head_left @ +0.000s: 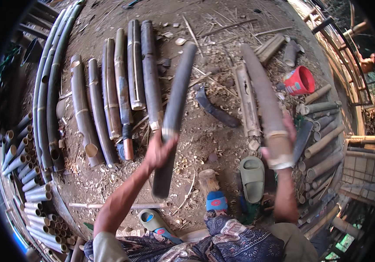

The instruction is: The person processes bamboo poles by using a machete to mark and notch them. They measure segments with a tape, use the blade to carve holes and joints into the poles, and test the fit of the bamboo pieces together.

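My left hand point(160, 150) is closed around a dark grey bamboo length point(181, 91), held slanting with its upper end leaning right. In my right hand point(288, 131) is a thicker brown bamboo length point(261, 83), gripped near its pale lower end, its far end tilting left. Both lengths are held over the dirt ground and stand apart from each other. Left of my left hand lies a row of several bamboo lengths, the nearest a dark one point(150, 65). Beside my right hand's bamboo lies a split, hollow bamboo piece point(245, 98). Between the two held lengths rests a dark curved piece point(213, 109).
A red bucket point(301, 81) lies tipped at the right. Stacked bamboo lengths point(325, 142) line the right edge; more cut tubes point(39, 218) fill the left. Long green poles point(54, 87) run along the far left. A green sandal point(253, 181) lies by my right forearm. Chips litter the ground.
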`<state>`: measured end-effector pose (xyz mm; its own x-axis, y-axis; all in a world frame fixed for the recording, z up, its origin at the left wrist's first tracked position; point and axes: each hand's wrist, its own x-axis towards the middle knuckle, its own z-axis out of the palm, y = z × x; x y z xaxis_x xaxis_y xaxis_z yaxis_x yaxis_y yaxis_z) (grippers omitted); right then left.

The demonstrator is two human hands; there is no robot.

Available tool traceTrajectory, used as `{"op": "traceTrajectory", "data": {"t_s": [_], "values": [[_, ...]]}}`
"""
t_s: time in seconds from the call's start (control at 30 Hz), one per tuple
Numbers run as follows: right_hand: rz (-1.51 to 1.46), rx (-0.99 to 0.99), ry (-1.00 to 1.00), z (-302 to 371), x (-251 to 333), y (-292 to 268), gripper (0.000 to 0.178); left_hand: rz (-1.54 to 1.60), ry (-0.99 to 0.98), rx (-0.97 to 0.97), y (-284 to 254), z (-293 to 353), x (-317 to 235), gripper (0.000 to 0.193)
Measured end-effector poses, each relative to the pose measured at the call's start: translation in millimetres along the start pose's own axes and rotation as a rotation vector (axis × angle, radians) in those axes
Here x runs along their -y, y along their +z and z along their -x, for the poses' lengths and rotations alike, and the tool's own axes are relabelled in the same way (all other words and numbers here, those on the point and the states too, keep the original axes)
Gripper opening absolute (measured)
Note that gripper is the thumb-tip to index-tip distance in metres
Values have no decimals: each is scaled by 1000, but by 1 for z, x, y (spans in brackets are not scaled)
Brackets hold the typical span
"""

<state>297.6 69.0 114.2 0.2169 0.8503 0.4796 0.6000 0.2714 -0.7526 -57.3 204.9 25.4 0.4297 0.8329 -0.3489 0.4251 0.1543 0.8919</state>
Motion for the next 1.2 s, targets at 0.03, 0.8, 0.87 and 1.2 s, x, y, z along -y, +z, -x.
{"op": "traceTrajectory", "data": {"t_s": [0.03,0.8,0.87,1.2], "values": [[44,-24,-50,2,1,6,97,-58,21,-27,9,-32,-33,66],[728,319,683,6,-141,51,62,232,-196,116,47,144,-25,89],[709,345,430,30,-102,61,67,122,-181,-53,47,184,-8,81],[541,733,-216,76,-48,117,92,134,-302,-265,100,233,43,74]]}}
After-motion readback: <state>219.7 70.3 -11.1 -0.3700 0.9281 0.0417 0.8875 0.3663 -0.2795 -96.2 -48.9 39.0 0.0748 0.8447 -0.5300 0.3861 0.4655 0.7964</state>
